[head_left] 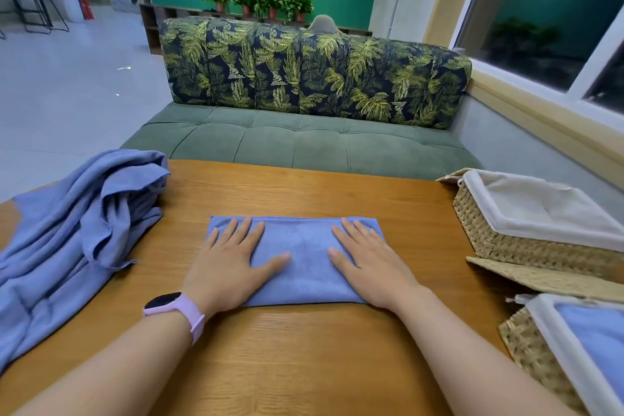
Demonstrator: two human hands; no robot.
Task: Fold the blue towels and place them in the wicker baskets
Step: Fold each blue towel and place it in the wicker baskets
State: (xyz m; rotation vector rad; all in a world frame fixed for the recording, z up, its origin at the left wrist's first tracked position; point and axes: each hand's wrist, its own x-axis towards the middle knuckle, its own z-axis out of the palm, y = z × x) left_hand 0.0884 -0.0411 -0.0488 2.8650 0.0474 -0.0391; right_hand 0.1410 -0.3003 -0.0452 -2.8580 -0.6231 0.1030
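Observation:
A folded blue towel [304, 246] lies flat in the middle of the wooden table [304, 365]. My left hand [229, 263] presses flat on its left half with straight, spread fingers. My right hand [368, 263] lies flat on its right half in the same way. A heap of unfolded blue towels [77, 233] covers the table's left side. At the right stand two wicker baskets with white liners: the far basket [499, 240] holds nothing, and the near basket [537, 358] holds a folded blue towel [601, 338].
A flat wicker lid [540, 277] lies between the two baskets. Beyond the table's far edge is a green sofa [304, 142] with a leaf-print back cushion. A window sill runs along the right wall.

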